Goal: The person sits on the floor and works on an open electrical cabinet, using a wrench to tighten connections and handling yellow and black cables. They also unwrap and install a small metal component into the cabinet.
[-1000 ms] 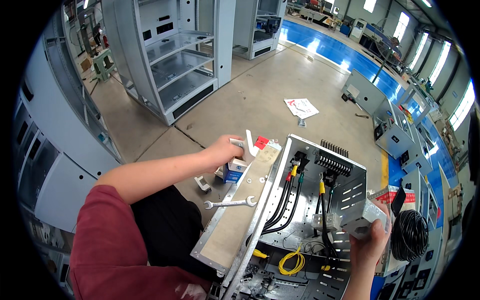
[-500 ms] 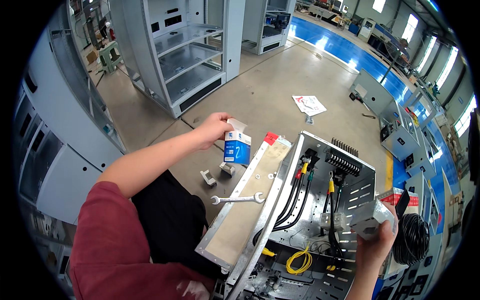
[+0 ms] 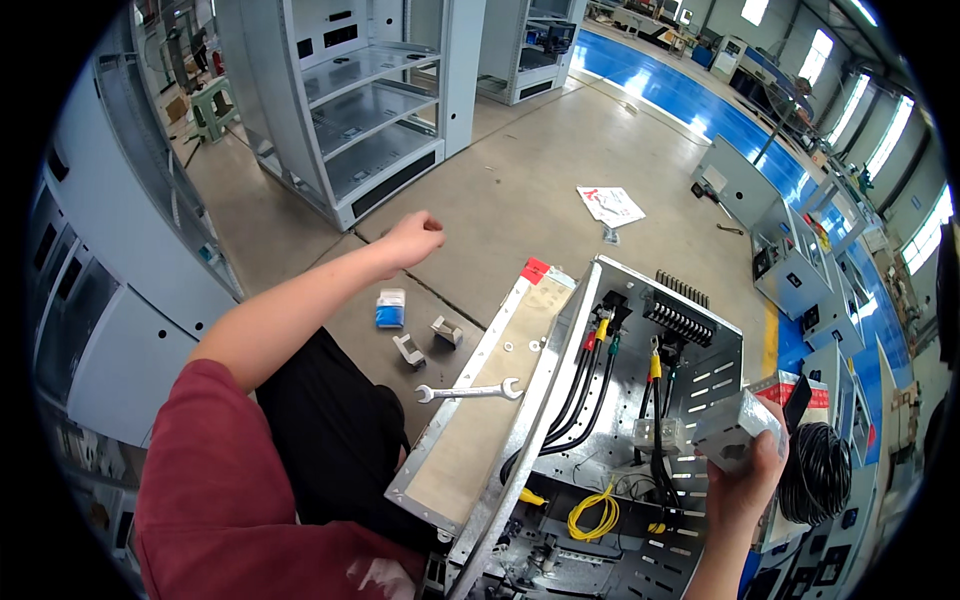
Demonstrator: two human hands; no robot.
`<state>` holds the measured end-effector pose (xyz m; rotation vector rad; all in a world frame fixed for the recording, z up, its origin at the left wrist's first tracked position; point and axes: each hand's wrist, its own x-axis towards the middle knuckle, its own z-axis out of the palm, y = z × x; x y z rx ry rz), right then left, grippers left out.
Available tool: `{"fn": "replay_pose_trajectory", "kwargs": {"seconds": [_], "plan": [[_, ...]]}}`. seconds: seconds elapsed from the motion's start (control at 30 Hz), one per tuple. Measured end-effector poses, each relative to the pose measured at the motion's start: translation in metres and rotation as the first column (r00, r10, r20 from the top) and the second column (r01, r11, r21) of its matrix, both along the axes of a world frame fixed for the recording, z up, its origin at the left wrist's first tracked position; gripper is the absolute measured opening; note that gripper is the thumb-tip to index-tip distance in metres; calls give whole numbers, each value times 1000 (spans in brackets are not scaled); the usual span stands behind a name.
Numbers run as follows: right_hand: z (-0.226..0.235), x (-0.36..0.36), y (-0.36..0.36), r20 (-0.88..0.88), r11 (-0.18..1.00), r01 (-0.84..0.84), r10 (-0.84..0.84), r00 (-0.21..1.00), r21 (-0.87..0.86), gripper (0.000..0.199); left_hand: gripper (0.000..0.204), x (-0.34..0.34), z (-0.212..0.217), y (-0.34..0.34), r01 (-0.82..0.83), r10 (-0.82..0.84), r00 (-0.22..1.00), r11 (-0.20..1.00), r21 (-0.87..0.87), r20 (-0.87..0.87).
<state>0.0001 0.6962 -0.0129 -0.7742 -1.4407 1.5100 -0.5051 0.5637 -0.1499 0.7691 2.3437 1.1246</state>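
My left hand (image 3: 414, 240) hovers over the concrete floor with its fingers curled and nothing in it. Below it, a small blue and white box (image 3: 390, 307) lies on the floor. My right hand (image 3: 745, 482) grips a folded grey metal bracket (image 3: 735, 436) at the right edge of an open metal enclosure (image 3: 700, 360) with black, yellow and red wires inside. A silver open-end wrench (image 3: 470, 391) rests on the flat panel (image 3: 480, 445) beside the enclosure.
Two small metal brackets (image 3: 408, 350) (image 3: 446, 331) sit on the floor near the box. A coil of black cable (image 3: 822, 472) lies right of the enclosure. Grey open cabinets (image 3: 360, 110) stand behind, and a sheet of paper (image 3: 610, 205) lies on the floor.
My left hand lifted the blue and white box off the panel, carried it left, and let it go onto the floor. The hand then rose away with nothing in it. My right hand kept its hold.
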Motion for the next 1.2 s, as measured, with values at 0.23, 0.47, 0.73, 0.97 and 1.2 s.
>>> {"fn": "replay_pose_trajectory", "kwargs": {"seconds": [0.23,0.47,0.73,0.97,1.2], "plan": [[-2,5,8,27,996,-88,88,996,-5,74,20,84,71,24,273,-201,962,758,593,-187],[5,1,9,-63,958,-272,267,962,-95,59,46,223,160,23,824,-657,567,452,342,-497],[8,2,3,148,949,-309,314,938,-59,51,55,299,154,73,793,-873,454,488,365,179],[13,-5,-5,356,986,-165,162,920,-23,46,47,296,156,71,818,-874,410,479,317,262],[9,-4,2,368,990,-136,116,923,30,44,48,301,157,67,813,-891,370,447,373,263]]}}
